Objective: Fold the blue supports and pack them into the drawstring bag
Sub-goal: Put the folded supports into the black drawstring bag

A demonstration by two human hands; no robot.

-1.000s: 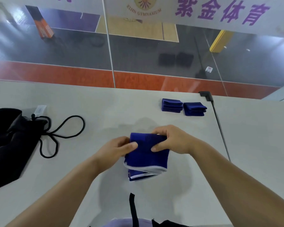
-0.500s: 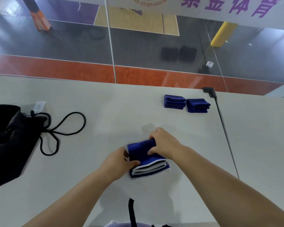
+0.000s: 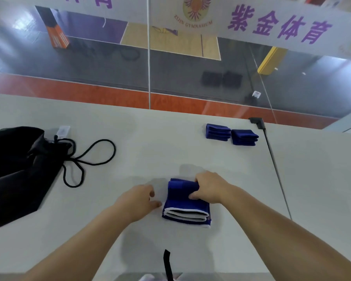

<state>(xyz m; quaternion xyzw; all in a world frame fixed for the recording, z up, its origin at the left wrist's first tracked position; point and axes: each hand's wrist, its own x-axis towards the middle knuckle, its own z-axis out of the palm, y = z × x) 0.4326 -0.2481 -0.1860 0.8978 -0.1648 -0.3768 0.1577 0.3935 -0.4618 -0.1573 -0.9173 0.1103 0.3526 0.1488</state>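
A folded blue support (image 3: 185,207) with white edges lies flat on the white table (image 3: 170,151) in front of me. My right hand (image 3: 209,187) presses on its far right part, fingers curled over the fold. Just left of the support, my left hand (image 3: 139,197) rests on the table with loosely spread fingers, holding nothing. Two more folded blue supports (image 3: 218,132) (image 3: 244,137) sit side by side at the back right. The black drawstring bag (image 3: 18,167) lies at the far left, its cord (image 3: 89,159) looped on the table.
A glass wall rises behind the table's far edge. A thin dark seam (image 3: 276,171) with a black bracket (image 3: 256,121) runs down the right side of the table. A small white tag (image 3: 63,131) lies by the bag's mouth. A black strap (image 3: 167,264) hangs at the near edge.
The support was lifted between both hands, then folded down flat onto the table. My left hand has let go and moved slightly left; my right hand stays on it.
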